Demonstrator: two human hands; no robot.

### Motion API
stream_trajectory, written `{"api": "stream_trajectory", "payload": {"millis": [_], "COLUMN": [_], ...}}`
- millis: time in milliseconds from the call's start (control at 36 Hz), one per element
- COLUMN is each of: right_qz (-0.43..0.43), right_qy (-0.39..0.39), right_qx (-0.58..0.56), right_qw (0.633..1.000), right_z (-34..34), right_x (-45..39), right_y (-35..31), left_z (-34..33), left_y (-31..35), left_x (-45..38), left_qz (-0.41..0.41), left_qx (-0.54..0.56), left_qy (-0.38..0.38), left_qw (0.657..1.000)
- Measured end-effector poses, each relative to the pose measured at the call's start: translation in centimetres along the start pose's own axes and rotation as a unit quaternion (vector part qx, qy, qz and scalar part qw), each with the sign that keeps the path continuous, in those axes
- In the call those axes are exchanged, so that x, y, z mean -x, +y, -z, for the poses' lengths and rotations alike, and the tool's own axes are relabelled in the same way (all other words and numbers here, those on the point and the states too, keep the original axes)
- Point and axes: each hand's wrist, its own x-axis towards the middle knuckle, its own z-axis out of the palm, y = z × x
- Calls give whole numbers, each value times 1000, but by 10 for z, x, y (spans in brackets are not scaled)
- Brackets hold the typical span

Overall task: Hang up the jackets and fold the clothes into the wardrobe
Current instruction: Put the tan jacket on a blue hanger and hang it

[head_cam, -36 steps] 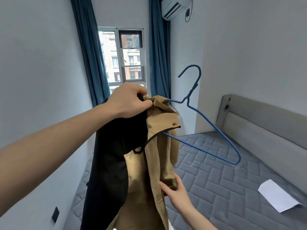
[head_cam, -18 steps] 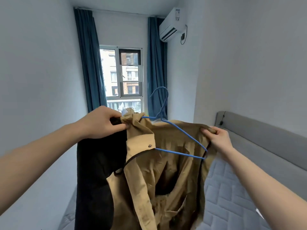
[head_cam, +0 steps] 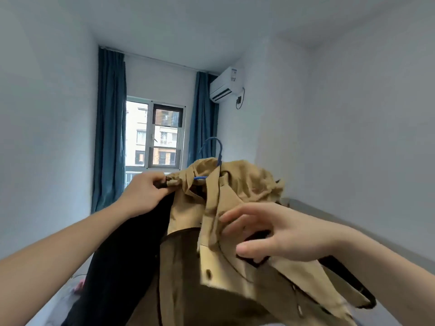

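A tan jacket (head_cam: 237, 187) with a dark lining hangs in the air in front of me, draped over a blue wire hanger (head_cam: 217, 151) whose hook sticks up above the collar. My left hand (head_cam: 146, 194) pinches the jacket's left shoulder together with the hanger end. My right hand (head_cam: 270, 234) is at the front panel with fingers spread and curled over the fabric edge; whether it grips the cloth is unclear. Most of the hanger is hidden under the jacket.
A window (head_cam: 155, 135) with blue curtains (head_cam: 109, 128) is straight ahead. An air conditioner (head_cam: 226, 85) sits high on the right wall. A grey headboard (head_cam: 313, 208) runs along the right. A strip of grey mattress (head_cam: 70, 290) shows at lower left.
The view has tilted upward. The jacket now covers the hanger's right arm, and my right hand has left the right shoulder and come to the front panel, nearer me.
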Motion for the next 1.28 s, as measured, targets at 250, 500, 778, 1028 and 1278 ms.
{"api": "stream_trajectory", "payload": {"millis": [250, 500, 778, 1028, 1278], "right_qz": [45, -189, -233, -305, -369], "right_qy": [512, 462, 570, 641, 752], "right_qx": [129, 76, 72, 47, 42], "right_qw": [848, 863, 785, 703, 545], "right_z": [60, 83, 78, 54, -2], "right_x": [68, 193, 365, 522, 662], "right_y": [69, 122, 150, 157, 125], "left_z": [-45, -138, -275, -364, -442], "left_y": [84, 192, 349, 502, 643], "left_x": [-29, -41, 18, 116, 182], "left_qz": [-80, -155, -231, -370, -516], "left_qx": [97, 155, 193, 231, 253], "left_qy": [0, -91, -216, -310, -317], "left_qw": [992, 972, 929, 844, 755]}}
